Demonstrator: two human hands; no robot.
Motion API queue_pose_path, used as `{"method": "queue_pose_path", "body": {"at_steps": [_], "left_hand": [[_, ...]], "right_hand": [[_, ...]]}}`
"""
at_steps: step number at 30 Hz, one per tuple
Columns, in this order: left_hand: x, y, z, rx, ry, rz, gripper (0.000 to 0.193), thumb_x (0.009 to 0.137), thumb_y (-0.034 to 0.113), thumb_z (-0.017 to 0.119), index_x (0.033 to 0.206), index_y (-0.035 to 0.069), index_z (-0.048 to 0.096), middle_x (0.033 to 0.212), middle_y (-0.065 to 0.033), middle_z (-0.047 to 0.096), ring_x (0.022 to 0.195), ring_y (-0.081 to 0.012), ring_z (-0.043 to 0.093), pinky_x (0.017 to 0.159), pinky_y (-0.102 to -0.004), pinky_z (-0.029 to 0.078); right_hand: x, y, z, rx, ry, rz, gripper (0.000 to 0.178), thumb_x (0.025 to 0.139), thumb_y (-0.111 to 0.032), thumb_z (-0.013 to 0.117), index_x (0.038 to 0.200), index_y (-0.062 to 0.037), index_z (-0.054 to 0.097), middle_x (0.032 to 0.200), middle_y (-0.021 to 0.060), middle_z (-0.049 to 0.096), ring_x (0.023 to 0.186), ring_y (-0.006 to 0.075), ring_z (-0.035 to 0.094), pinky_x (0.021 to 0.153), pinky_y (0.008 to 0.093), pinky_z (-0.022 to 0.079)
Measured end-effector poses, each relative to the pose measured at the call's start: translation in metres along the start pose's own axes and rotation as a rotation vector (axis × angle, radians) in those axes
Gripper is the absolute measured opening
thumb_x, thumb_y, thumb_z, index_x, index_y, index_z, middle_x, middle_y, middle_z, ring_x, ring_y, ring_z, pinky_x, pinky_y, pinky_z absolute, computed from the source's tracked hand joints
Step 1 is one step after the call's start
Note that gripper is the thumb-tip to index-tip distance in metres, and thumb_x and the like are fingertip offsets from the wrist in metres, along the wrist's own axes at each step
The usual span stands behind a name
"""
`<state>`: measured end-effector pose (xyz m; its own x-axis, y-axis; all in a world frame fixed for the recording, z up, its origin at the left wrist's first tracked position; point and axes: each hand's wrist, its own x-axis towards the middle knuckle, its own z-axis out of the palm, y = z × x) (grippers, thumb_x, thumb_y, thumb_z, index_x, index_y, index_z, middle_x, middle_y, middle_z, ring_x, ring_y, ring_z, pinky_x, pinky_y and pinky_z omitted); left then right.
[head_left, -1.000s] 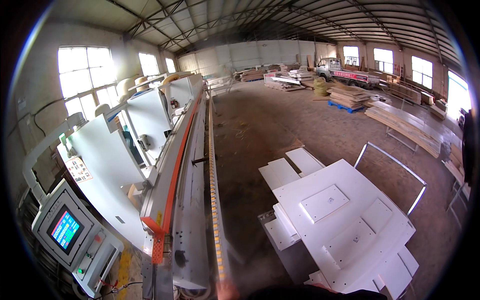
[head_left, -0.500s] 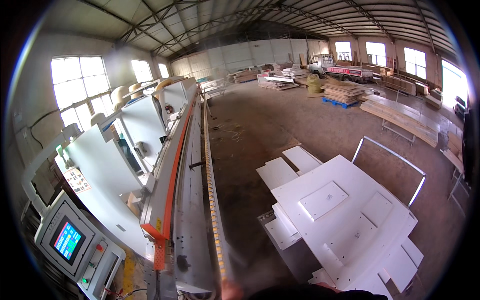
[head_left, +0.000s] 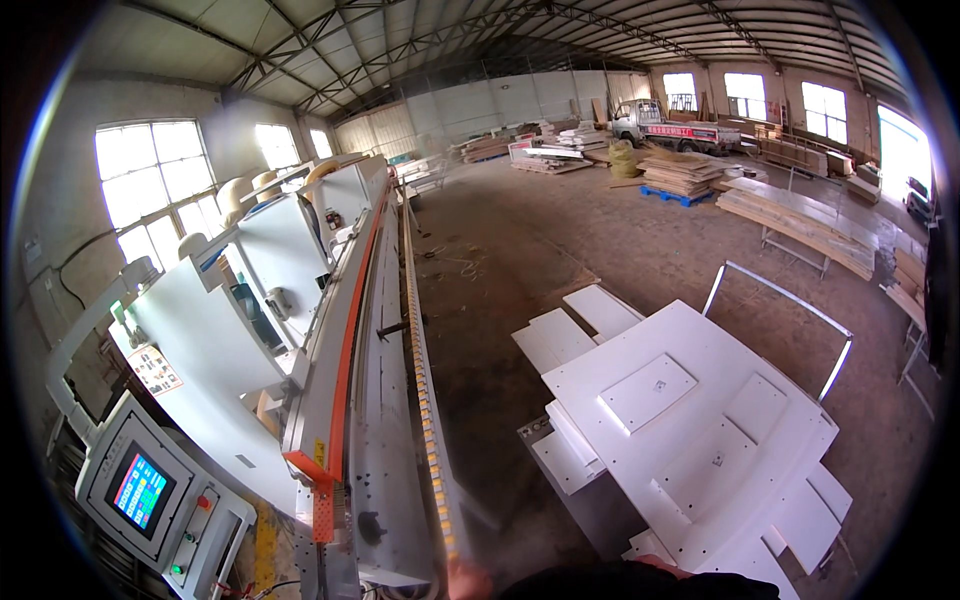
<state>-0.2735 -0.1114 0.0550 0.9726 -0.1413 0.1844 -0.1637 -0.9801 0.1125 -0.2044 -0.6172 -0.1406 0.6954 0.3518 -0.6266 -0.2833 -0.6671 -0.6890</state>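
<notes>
At the lower edge my left hand [head_left: 468, 578] is at the near end of a long rail of yellow and white rollers [head_left: 432, 445]. It is blurred and cut off by the frame, so its fingers cannot be made out. Only a sliver of my right hand [head_left: 662, 566] shows above a dark sleeve [head_left: 600, 582], beside the near edge of a stack of white panels [head_left: 690, 350]. Its fingers are hidden too. Smaller drilled white boards [head_left: 648, 392] lie on top of the large panel, and others stick out from under it.
To the left runs a long white machine [head_left: 200, 330] with an orange beam [head_left: 345, 370] and a control panel with a lit screen [head_left: 140, 490]. A metal frame handle [head_left: 785, 285] rises behind the panels. Farther back are board piles [head_left: 680, 172] and a truck [head_left: 665, 125].
The view has shifted slightly. A little more of my right hand shows by the panels' near edge; my left hand stays at the rail's near end.
</notes>
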Motion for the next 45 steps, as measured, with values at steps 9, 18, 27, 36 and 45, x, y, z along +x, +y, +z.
{"method": "queue_pose_path", "body": {"at_steps": [9, 18, 27, 36, 45], "left_hand": [[0.0, 0.007, -0.007, -0.014, 0.023, -0.024, 0.026, 0.081, 0.03, 0.066, 0.091, 0.01, 0.079, 0.113, -0.0119, 0.073, 0.126, -0.0321, 0.055, 0.121, -0.057, 0.026], [0.002, 0.011, -0.016, -0.011, -0.063, -0.019, 0.024, 0.082, 0.029, 0.064, 0.087, 0.011, 0.079, 0.108, -0.012, 0.073, 0.125, -0.031, 0.056, 0.121, -0.058, 0.027], [-0.003, 0.001, -0.004, 0.033, 0.014, 0.029, 0.022, 0.081, 0.03, 0.066, 0.088, 0.013, 0.079, 0.106, -0.0113, 0.074, 0.125, -0.0301, 0.057, 0.121, -0.0593, 0.026], [0.003, 0.005, -0.009, 0.049, -0.039, -0.01, 0.024, 0.084, 0.03, 0.061, 0.079, 0.014, 0.079, 0.089, -0.0066, 0.076, 0.119, -0.0282, 0.06, 0.117, -0.0613, 0.027], [0.001, -0.008, 0.02, 0.129, -0.144, -0.017, 0.023, 0.083, 0.03, 0.062, 0.079, 0.016, 0.079, 0.09, -0.0049, 0.077, 0.121, -0.027, 0.06, 0.118, -0.0604, 0.026]], "right_hand": [[0.004, -0.005, -0.003, 0.017, -0.008, 0.0, 0.037, 0.089, -0.038, 0.07, 0.112, -0.0099, 0.077, 0.108, 0.0055, 0.076, 0.104, 0.0208, 0.068, 0.093, 0.0361, 0.052], [-0.002, -0.022, -0.022, 0.022, -0.017, 0.019, 0.036, 0.089, -0.037, 0.07, 0.112, -0.0092, 0.077, 0.107, 0.0052, 0.076, 0.104, 0.02, 0.068, 0.093, 0.0358, 0.052], [0.002, -0.029, -0.021, 0.054, -0.027, 0.021, 0.036, 0.09, -0.036, 0.07, 0.112, -0.0086, 0.077, 0.106, 0.0048, 0.076, 0.103, 0.0192, 0.068, 0.093, 0.0356, 0.052], [0.0, -0.027, -0.017, 0.074, -0.05, 0.03, 0.035, 0.091, -0.035, 0.069, 0.112, -0.0079, 0.077, 0.105, 0.0045, 0.076, 0.103, 0.0185, 0.067, 0.092, 0.0354, 0.052], [-0.002, -0.026, -0.017, 0.093, -0.064, 0.038, 0.035, 0.092, -0.034, 0.069, 0.112, -0.0072, 0.077, 0.105, 0.0041, 0.076, 0.102, 0.0177, 0.067, 0.092, 0.0352, 0.052]]}}
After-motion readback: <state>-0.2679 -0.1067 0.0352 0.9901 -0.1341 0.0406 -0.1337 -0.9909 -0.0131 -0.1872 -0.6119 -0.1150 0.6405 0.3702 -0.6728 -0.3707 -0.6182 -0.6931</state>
